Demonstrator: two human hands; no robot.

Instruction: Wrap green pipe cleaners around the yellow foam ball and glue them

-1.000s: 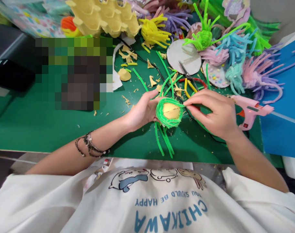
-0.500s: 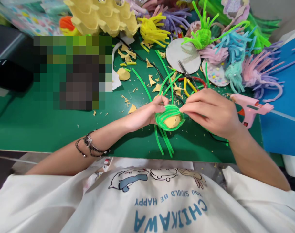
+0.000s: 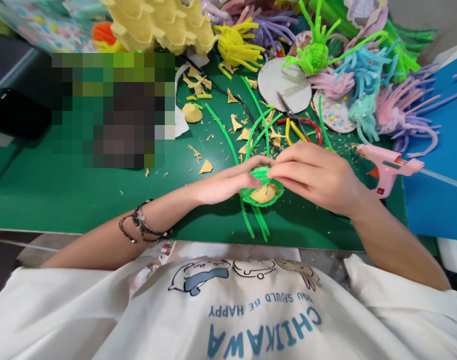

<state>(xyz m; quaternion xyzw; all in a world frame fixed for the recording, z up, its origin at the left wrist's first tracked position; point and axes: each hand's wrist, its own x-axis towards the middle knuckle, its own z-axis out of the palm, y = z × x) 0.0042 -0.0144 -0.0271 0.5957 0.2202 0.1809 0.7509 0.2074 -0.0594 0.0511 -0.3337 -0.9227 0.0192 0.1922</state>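
A small rounded piece of yellow egg carton point(image 3: 265, 194), partly covered with green pipe cleaners point(image 3: 261, 173), is between my hands above the green table. My left hand point(image 3: 241, 180) grips it from the left, thumb on its near face and fingers behind. From the right, my right hand point(image 3: 318, 175) pinches at the top edge of the green wrapping, its fingertips pressed together on a pipe cleaner. Loose green pipe cleaners point(image 3: 259, 225) stick out below and behind the piece on the tabletop.
A pink glue gun point(image 3: 389, 167) lies right of my right hand. Scissors point(image 3: 292, 112) with red and yellow handles lie beyond it, near a white disc point(image 3: 283, 82). Carton scraps point(image 3: 205, 167) dot the table. A yellow egg carton point(image 3: 160, 25) and bundles of coloured pipe cleaners point(image 3: 238, 45) line the back.
My right hand has moved left and pinches at the middle of the top edge. My left thumb has come round onto the near face of the wrapped piece.
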